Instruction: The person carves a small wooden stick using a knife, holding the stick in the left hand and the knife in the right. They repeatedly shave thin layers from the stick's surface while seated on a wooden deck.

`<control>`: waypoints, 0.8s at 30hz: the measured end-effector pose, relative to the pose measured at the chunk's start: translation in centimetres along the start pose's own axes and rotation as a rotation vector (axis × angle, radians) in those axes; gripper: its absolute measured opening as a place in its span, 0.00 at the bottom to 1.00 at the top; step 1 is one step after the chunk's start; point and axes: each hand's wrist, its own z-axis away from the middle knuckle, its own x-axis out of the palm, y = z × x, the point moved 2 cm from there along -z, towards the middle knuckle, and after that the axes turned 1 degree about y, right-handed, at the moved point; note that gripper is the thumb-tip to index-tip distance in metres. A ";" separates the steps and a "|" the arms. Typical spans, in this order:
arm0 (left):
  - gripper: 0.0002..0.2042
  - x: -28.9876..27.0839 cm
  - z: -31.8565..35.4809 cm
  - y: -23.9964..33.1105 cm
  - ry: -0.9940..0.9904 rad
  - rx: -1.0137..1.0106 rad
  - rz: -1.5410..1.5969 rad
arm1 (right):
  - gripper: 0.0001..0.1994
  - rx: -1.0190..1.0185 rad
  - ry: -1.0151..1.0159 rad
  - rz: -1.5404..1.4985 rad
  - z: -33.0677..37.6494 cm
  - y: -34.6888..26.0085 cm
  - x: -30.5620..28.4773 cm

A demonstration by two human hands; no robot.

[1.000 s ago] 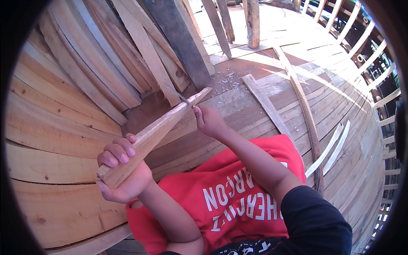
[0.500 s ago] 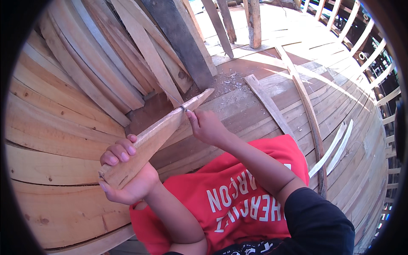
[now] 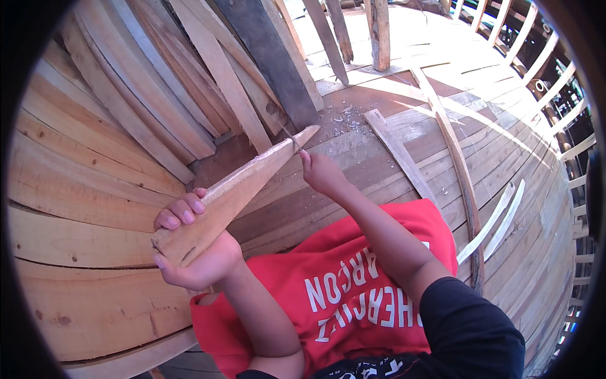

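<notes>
My left hand (image 3: 205,256) wraps round the wide near end of a tapered wooden board (image 3: 237,194), fingers over its upper edge and thumb beneath. The board slants up and to the right, narrowing to a pale, freshly cut tip. My right hand (image 3: 323,174) is closed on a thin-bladed knife (image 3: 288,134), its handle hidden in the fist. The dark blade crosses the board's upper edge close to the tip. A red cloth with white lettering (image 3: 372,278) covers my lap below both arms.
Curved planks (image 3: 101,202) form a wall on the left. Upright timbers (image 3: 271,63) lean at the far side. Wood shavings (image 3: 347,123) lie on the plank floor beyond the tip. Long strips (image 3: 451,139) and two pale curved pieces (image 3: 495,221) rest on the right.
My right hand and the knife have slid up and to the right along the board's edge, toward its tip. My left hand keeps its grip, shifting only slightly.
</notes>
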 end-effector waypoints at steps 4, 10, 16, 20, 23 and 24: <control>0.19 -0.2 0.3 0.5 -0.080 0.031 -0.047 | 0.25 -0.195 0.005 -0.088 2.6 -5.5 -1.2; 0.19 -0.1 0.2 -0.8 0.026 0.029 -0.036 | 0.26 -0.110 0.024 -0.092 0.6 -1.6 -0.2; 0.21 -2.6 -0.5 0.8 0.058 0.065 -0.091 | 0.27 -0.128 -0.168 -0.046 1.8 -4.5 -1.7; 0.20 -1.7 -0.9 3.2 0.031 0.031 -0.079 | 0.27 -0.251 -0.245 -0.160 5.9 -9.7 -2.2; 0.19 -1.7 -1.0 3.4 0.005 0.014 -0.087 | 0.26 -0.103 -0.169 -0.098 2.6 -4.2 0.0; 0.19 -1.7 -1.2 3.2 0.010 0.015 -0.083 | 0.25 -0.031 -0.119 -0.065 1.2 -2.3 0.4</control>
